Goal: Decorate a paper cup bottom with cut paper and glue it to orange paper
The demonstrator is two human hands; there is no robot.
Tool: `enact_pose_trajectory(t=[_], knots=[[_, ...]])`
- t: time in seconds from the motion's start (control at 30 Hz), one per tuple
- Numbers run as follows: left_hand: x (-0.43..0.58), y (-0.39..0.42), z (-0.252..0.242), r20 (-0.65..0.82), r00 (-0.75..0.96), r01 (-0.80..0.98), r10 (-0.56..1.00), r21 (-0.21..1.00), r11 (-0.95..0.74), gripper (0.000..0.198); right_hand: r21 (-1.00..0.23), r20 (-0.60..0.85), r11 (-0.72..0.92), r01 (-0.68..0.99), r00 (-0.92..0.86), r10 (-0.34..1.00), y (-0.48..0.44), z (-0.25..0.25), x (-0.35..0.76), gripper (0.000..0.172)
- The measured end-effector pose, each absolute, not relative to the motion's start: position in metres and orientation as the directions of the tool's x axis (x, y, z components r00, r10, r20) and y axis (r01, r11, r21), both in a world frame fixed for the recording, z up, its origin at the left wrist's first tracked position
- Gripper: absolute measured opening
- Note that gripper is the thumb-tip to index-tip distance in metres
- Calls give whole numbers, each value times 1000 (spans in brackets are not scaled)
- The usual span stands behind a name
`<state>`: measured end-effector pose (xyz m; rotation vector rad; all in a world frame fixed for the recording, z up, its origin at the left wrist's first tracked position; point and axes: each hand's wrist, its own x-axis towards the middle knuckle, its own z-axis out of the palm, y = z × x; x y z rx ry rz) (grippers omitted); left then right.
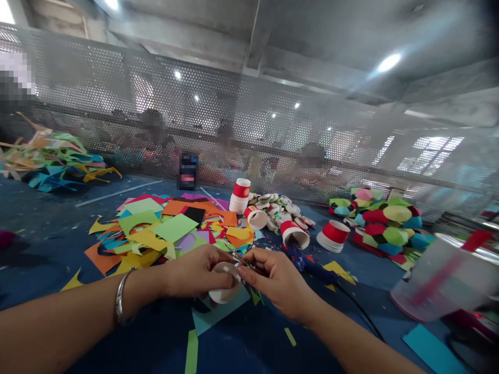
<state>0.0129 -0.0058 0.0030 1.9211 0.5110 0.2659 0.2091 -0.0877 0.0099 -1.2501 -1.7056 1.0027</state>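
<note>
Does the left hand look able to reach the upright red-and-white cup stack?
Probably: just loose paper lies before the cup stack, though the left hand holds a round white item.

The left wrist [137,288], lower left of the frame, is sporting one shiny silver bangle [120,298]. It's looking like a smooth, fairly slim metal band and it's catching the light. The left forearm [62,324] and right forearm [346,332] are both showing bare, and the left hand [200,272] and right hand [283,280] are going bare too, around lower middle.
</note>
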Motion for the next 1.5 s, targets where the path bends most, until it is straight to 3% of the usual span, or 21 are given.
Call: enact_pose_trajectory(t=[0.27, 0.4, 0.53, 0.77, 0.9, 1.17, 1.5], knots=[[12, -6, 1, 20, 898, 122, 440, 949, -291, 31, -931, 135, 200, 307, -220, 966, -85, 15, 211, 35], [12, -12, 4, 170, 870, 95, 463, 863, -496, 34, -925, 185, 249, 288, -232, 955, -86, 16, 213, 33], [13, -16, 5, 276, 821, 127, 499, 764, -632, 29, -889, 251, 309, 339, -202, 946, -89, 17, 213, 29], [15, -12, 7, 354, 695, 144, 625, 784, -604, 20, -802, 323, 359, 477, -157, 933, -91, 15, 218, 25], [13, -11, 11, 423, 672, 129, 607, 741, -659, 19, -737, 324, 373, 564, -190, 927, -94, 17, 218, 27], [12, -8, 8, 460, 667, 85, 586, 734, -674, 16, -647, 362, 407, 645, -210, 908, -98, 21, 216, 32], [13, -8, 8, 477, 683, 79, 554, 706, -704, 19, -530, 386, 463, 710, -284, 878, -99, 20, 218, 19]])
